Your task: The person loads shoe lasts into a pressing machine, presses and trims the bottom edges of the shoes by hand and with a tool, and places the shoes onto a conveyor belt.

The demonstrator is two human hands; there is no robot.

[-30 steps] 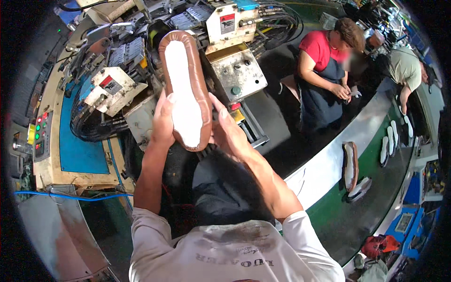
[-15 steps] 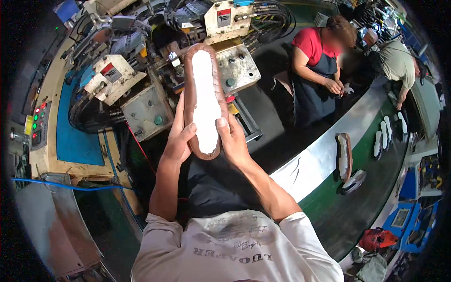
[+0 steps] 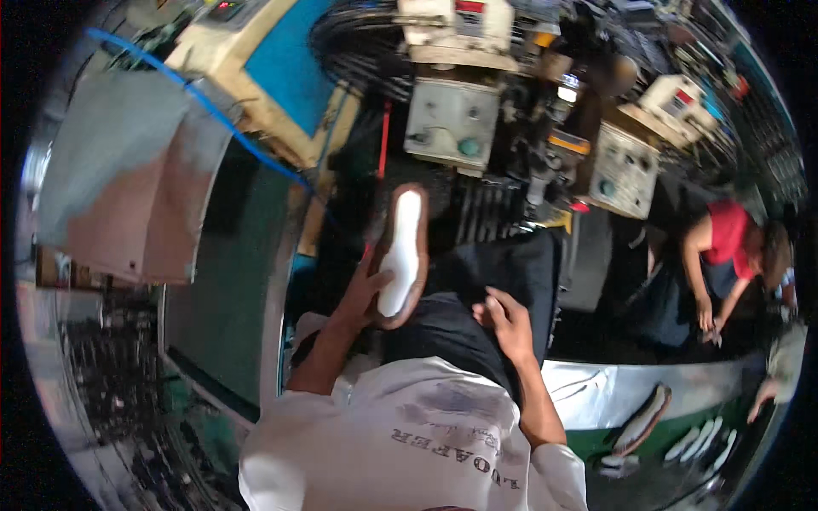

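Observation:
In my left hand [image 3: 366,294] is a brown shoe upper [image 3: 419,255], its white insole [image 3: 406,243] facing up. My thumb presses on the broad white end nearest me, and the other fingers go out of sight beneath the brown edge. The shoe upper points away from me, over my dark-clad lap. Off to its right, my right hand [image 3: 509,325] hovers above my right thigh, holding nothing, with fingers loosely bent and apart. The picture is somewhat blurred.
Ahead stand machines with control boxes [image 3: 452,123] and hoses. A grey cabinet [image 3: 136,170] and green belt [image 3: 226,281] lie left, a blue hose [image 3: 200,98] above. At right, a conveyor [image 3: 596,392] carries several shoe parts [image 3: 643,419]; a person in red [image 3: 728,243] works beyond.
My right hand has let go of the shoe upper and drawn away to the right. My left hand alone holds it, now lower and closer to my body. The view has swung left.

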